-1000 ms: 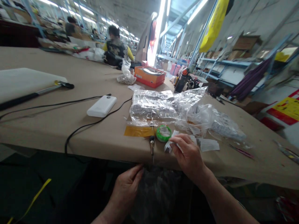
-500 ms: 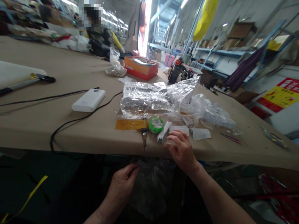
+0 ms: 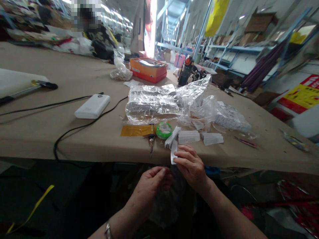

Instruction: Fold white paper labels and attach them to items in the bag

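Note:
My right hand (image 3: 190, 164) pinches a small white paper strip (image 3: 173, 153) at the table's front edge. My left hand (image 3: 154, 179) is closed just below that edge, thumb against the fingers; whether anything is between them is hidden. Beneath the hands, in shadow, is a greyish translucent plastic bag (image 3: 163, 210). Beyond the strip lie a slanted stack of white strips (image 3: 172, 137), a second stack (image 3: 188, 136) and a third stack (image 3: 212, 138). A green roll (image 3: 163, 130) sits to their left, beside a soldering iron (image 3: 151, 143) pointing towards me.
Clear plastic packages (image 3: 153, 101) lie behind the stacks. Amber tape (image 3: 136, 130), a white power bank (image 3: 92, 106) and a black cable (image 3: 64, 136) are on the left. Tweezers (image 3: 245, 142) and pliers (image 3: 295, 141) lie right. An orange box (image 3: 149, 70) and a bottle (image 3: 184, 71) stand behind.
My right hand has drawn back slightly from the stacks and now holds a white strip. My left hand has moved right and up, towards the right one.

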Demonstrator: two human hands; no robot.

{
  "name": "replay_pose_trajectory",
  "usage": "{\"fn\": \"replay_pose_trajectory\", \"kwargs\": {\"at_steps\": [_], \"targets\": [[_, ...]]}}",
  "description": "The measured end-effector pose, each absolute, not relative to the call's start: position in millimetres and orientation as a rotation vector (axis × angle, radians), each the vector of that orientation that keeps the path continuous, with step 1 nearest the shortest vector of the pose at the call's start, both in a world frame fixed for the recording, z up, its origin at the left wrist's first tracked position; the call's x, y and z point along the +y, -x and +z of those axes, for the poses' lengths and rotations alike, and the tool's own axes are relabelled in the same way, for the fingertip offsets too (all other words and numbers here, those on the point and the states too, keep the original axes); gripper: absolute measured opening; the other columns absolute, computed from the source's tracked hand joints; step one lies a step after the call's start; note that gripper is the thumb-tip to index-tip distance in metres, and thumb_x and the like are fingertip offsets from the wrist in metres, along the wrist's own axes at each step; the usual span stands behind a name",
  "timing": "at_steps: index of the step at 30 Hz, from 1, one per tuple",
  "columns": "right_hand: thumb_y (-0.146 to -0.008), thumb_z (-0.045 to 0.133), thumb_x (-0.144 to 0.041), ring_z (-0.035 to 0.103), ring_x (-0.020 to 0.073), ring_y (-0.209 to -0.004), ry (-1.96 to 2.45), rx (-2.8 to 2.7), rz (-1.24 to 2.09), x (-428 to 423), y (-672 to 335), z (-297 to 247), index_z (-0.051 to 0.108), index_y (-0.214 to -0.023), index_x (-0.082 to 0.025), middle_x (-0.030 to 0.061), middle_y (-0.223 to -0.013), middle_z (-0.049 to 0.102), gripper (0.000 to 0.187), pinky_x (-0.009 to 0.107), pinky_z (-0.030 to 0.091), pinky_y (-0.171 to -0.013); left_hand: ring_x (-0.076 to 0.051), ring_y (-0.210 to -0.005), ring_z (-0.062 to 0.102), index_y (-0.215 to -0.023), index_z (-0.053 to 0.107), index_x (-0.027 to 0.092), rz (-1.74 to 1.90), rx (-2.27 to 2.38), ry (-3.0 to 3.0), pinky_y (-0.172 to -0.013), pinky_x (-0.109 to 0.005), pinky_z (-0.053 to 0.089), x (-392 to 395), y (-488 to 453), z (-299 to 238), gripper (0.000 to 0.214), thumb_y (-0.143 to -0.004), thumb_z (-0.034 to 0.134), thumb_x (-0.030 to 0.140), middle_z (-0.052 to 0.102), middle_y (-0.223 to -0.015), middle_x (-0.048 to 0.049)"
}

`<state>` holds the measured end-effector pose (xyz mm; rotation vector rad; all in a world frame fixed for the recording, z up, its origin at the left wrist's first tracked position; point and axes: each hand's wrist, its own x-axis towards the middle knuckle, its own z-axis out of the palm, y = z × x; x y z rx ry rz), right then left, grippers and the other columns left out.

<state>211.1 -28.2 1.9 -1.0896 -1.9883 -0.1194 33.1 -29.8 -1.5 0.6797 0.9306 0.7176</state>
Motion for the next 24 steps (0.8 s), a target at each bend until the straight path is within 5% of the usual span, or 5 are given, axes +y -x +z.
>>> {"fn": "replay_pose_trajectory", "kwargs": {"at_steps": [7,13,16,24], "targets": [[-0.086,0.054,-0.015,0.056,0.0207,-0.107,0.939,-2.154,-0.05,-63.1,-202.3,9.0,0.062,-0.1,-0.023,0.0028,-0.096,0.069,0.018,0.043,0.043,-0.098,-0.007,-0.054,0.056,-0.079,0.064,0.008,0.769,0.659,-0.334,-0.049,-0.016,0.044,-24.4,-58.7,15.4,0.007,-0.074,0.066,0.014,0.063,-0.068,-0.0033],[-0.088,0.053,-0.034,0.044,0.0316,-0.12,1.543,-2.003,-0.205,-31.3,-229.1,11.3,0.048,-0.128,-0.01,0.018,-0.121,0.056,0.048,0.051,0.041,-0.099,-0.013,-0.054,0.061,-0.089,0.062,0.01,0.7,0.933,-0.462,-0.055,-0.025,0.051,-30.3,-54.2,17.4,0.014,-0.079,0.062,0.02,0.066,-0.064,-0.0053],[-0.085,0.057,-0.038,0.043,0.0346,-0.119,1.691,-2.05,-0.307,-20.5,-237.5,5.9,0.053,-0.124,-0.011,0.0181,-0.123,0.056,0.048,0.054,0.038,-0.099,-0.012,-0.052,0.061,-0.09,0.06,0.011,0.682,0.951,-0.529,-0.052,-0.023,0.049,-33.4,-51.3,14.7,0.016,-0.078,0.063,0.021,0.065,-0.062,-0.0034],[-0.088,0.051,-0.018,0.06,0.0217,-0.102,1.419,-1.91,-0.189,-28.5,-248.9,-4.4,0.066,-0.092,-0.02,0.0069,-0.098,0.069,0.015,0.04,0.047,-0.093,-0.013,-0.052,0.062,-0.081,0.061,0.011,0.62,1.02,-0.519,-0.051,-0.024,0.051,-30.5,-51.3,15.9,0.008,-0.077,0.062,0.017,0.068,-0.065,-0.0069]]}}
